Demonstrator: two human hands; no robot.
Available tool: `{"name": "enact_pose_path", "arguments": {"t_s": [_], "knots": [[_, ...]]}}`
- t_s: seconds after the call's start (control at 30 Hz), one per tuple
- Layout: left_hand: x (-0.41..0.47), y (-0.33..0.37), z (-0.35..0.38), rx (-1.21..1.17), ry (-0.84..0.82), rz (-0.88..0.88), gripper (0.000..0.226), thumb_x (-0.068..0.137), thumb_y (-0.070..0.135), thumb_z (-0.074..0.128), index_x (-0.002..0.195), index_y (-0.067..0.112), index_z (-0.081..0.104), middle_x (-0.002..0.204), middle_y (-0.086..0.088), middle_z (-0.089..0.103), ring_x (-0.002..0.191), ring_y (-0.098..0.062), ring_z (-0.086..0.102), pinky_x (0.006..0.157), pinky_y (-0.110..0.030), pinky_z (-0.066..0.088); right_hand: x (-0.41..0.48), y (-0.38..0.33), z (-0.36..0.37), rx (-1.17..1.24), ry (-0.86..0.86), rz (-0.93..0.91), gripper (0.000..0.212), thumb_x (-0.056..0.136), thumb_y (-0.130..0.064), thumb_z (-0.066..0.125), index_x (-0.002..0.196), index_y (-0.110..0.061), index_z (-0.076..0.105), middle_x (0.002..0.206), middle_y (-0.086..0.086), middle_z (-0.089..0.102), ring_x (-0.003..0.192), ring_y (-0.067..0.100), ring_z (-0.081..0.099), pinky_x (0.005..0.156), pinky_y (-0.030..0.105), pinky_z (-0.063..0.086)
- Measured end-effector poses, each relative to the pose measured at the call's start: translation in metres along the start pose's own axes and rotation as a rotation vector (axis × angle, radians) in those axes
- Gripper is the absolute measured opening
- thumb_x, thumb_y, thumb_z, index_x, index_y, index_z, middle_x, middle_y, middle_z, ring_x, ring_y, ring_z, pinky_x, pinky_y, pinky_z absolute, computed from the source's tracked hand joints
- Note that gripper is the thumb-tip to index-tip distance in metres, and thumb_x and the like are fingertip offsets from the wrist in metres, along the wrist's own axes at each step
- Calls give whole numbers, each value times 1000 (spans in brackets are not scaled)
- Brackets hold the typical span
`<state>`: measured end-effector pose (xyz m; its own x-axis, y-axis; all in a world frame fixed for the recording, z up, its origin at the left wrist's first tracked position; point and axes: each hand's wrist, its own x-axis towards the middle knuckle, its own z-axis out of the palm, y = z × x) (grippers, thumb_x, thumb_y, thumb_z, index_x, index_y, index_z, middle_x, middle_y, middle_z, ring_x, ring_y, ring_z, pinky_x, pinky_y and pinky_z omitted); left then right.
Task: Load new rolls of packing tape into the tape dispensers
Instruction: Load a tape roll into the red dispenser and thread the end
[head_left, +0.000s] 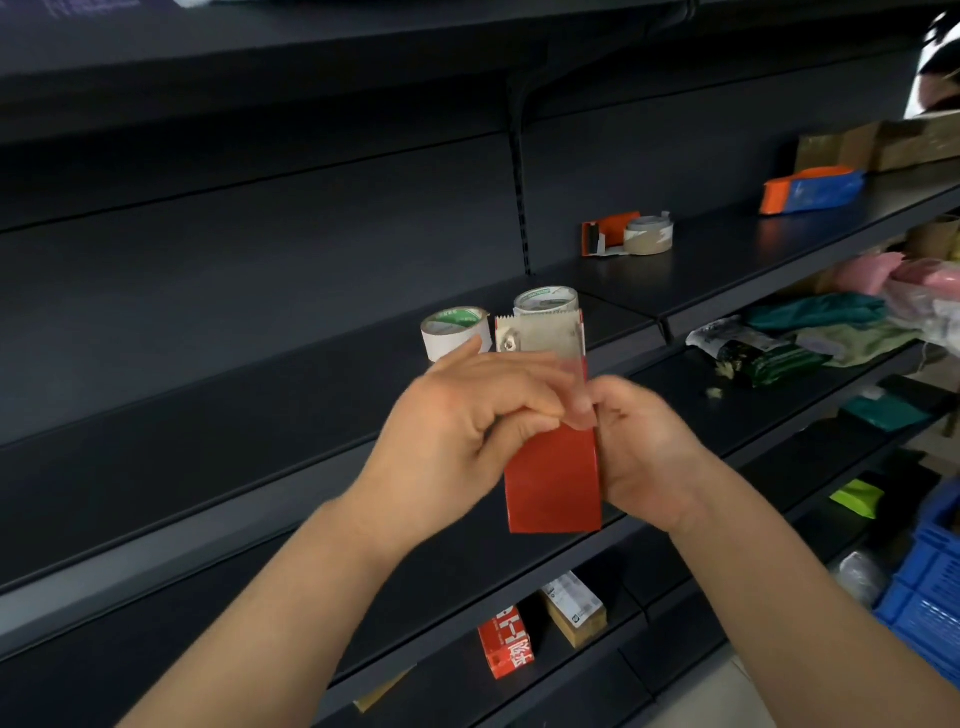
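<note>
We are holding a red tape dispenser (553, 478) in front of a dark shelf (260, 364). Our left hand (457, 431) is pinching its middle, and our right hand (644, 452) is gripping its right side. A white tape roll (456, 332) and a second tape roll (545, 301) are standing on the shelf just behind it. Farther right, an orange dispenser (615, 226) is lying there.

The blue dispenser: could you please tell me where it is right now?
In the head view, the blue dispenser lies far right on the shelf, right of the orange dispenser and just before the cardboard boxes.
</note>
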<state>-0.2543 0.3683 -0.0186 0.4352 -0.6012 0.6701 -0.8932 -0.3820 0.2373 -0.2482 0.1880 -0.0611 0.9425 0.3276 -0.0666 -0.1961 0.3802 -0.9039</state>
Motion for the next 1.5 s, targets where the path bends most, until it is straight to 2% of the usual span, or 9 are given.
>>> {"name": "enact_pose_path", "arguments": {"t_s": [0.2,0.33,0.5,0.63,0.7,0.83,1.0,1.13,1.5], "knots": [[-3,-5,5,281,77,91,9,88,23,70,87,22,79,142,-2,49,141,-27,32,108,-48,37,-3,-5,0,39,-94,-16,45,89,-37,55,124,-12,66,114,14,70,97,25,69,81,40,57],[-7,-10,8,500,19,165,30,90,16,56,111,24,75,136,-8,58,129,-27,42,102,-47,42,-2,-8,-1,-1,45,-56,44,82,-31,63,117,-5,68,106,16,74,92,25,72,76,39,58],[-16,-15,13,608,63,62,54,84,-3,42,133,14,59,137,-9,59,103,-24,61,84,-40,53,1,-9,-3,-129,185,-64,35,90,-34,63,114,-9,70,108,11,75,105,28,70,99,50,50],[-11,-4,3,377,327,-235,44,90,2,56,133,13,58,105,7,71,81,-19,66,69,-35,56,1,-9,-8,-169,256,-33,38,91,-37,63,118,-9,65,106,9,76,104,28,70,102,55,47],[1,-1,-1,224,245,-496,20,92,24,62,108,29,72,87,22,66,82,-12,64,75,-31,53,-1,-7,-8,-245,233,-31,41,89,-41,65,118,-13,64,105,6,76,102,26,71,101,55,48],[16,1,5,-271,142,-830,16,86,36,70,83,22,76,81,6,75,86,-17,69,79,-26,55,-3,-7,0,-332,150,-49,46,81,-48,65,114,-17,68,105,5,76,103,27,70,102,57,46],[19,-2,5,-391,213,-886,18,81,31,76,84,14,74,85,-2,75,73,-9,66,63,-10,50,-4,-5,-2,-344,139,-45,56,73,-54,68,113,-15,68,110,10,74,109,33,67,104,63,41],[17,-1,2,-464,68,-930,12,85,24,73,90,13,72,87,1,74,68,5,64,55,-3,42,-3,-5,-3,-352,117,-45,57,70,-53,68,112,-15,69,110,10,74,110,34,67,105,63,40],[18,-4,0,-555,69,-839,8,87,11,69,80,13,69,74,4,63,57,5,53,56,-6,41,5,0,-2,-346,118,-34,68,64,-49,84,119,-14,65,111,10,74,108,33,68,103,65,41]]}}
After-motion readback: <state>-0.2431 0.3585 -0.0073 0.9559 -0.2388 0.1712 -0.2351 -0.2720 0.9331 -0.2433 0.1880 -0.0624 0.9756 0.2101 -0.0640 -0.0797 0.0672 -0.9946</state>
